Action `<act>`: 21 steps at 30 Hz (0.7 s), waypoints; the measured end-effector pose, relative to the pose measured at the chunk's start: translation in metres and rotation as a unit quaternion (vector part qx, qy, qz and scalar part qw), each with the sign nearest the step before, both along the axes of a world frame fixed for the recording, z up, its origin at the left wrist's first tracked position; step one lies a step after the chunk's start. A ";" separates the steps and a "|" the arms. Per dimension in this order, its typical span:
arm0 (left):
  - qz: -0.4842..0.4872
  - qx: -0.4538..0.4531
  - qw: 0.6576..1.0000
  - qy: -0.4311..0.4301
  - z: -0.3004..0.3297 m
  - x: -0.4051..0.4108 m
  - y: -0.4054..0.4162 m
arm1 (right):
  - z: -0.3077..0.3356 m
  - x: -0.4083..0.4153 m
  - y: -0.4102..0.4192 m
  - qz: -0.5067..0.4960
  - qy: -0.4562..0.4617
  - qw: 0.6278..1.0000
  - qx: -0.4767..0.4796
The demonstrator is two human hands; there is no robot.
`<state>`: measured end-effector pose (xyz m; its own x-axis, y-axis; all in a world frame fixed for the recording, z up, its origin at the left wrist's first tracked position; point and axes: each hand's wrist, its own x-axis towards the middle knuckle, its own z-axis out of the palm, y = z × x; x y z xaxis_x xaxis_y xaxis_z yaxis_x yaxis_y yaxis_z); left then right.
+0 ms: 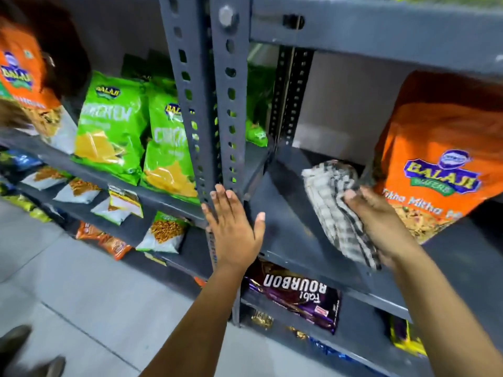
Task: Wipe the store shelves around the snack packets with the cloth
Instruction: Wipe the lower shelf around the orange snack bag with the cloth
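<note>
Right hand (381,224): closed on a checked cloth (337,210), pressing it to the grey shelf (283,227), just left of an orange snack packet (435,170)
Left hand (234,227): flat, fingers spread, holding nothing, laid against the slotted upright post (231,104) at the shelf's front corner
Cloth: crumpled, black and white, reaching toward the back of the shelf, touching the orange packet's lower left edge
Neighbouring bay: green snack packets (111,123) standing upright, another orange packet (24,85) at far left
Lower shelf: purple biscuit pack (296,295) lying flat beneath the wiped board
Floor (81,295): pale tiles, blurred
</note>
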<state>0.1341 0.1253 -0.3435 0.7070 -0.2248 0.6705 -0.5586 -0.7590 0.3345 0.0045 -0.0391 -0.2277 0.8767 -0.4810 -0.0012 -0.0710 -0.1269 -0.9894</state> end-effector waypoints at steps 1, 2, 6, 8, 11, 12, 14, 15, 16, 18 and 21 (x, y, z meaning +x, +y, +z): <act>-0.004 -0.006 1.000 -0.007 -0.002 0.000 0.000 | 0.002 0.012 0.001 0.031 0.016 0.998 -0.051; -0.008 -0.012 1.000 -0.013 -0.003 0.000 0.000 | 0.006 0.027 0.001 0.061 0.033 0.991 -0.112; -0.010 -0.030 0.999 -0.036 -0.007 0.002 0.002 | 0.005 0.093 -0.016 0.056 0.092 0.927 -0.361; -0.010 -0.036 0.999 -0.035 -0.008 0.002 0.001 | -0.007 0.122 -0.032 -0.008 0.121 0.913 -0.389; -0.004 -0.036 0.998 -0.045 -0.012 0.004 0.003 | -0.040 0.154 -0.061 -0.048 0.181 0.902 -0.389; 0.000 -0.027 0.998 -0.051 -0.013 0.006 0.005 | -0.054 0.162 -0.069 -0.021 0.227 0.887 -0.401; -0.001 -0.007 0.998 -0.057 -0.016 0.009 0.009 | -0.080 0.171 -0.080 0.046 0.330 0.845 -0.418; -0.004 0.000 0.998 -0.058 -0.017 0.009 0.011 | -0.088 0.173 -0.084 0.055 0.358 0.837 -0.409; -0.005 0.003 0.998 -0.060 -0.018 0.009 0.011 | -0.093 0.177 -0.086 0.049 0.367 0.839 -0.399; 0.001 0.003 0.999 -0.054 -0.018 0.009 0.010 | -0.098 0.185 -0.092 0.040 0.362 0.845 -0.391; 0.004 -0.001 0.999 -0.045 -0.019 0.008 0.009 | -0.099 0.189 -0.093 0.050 0.327 0.843 -0.424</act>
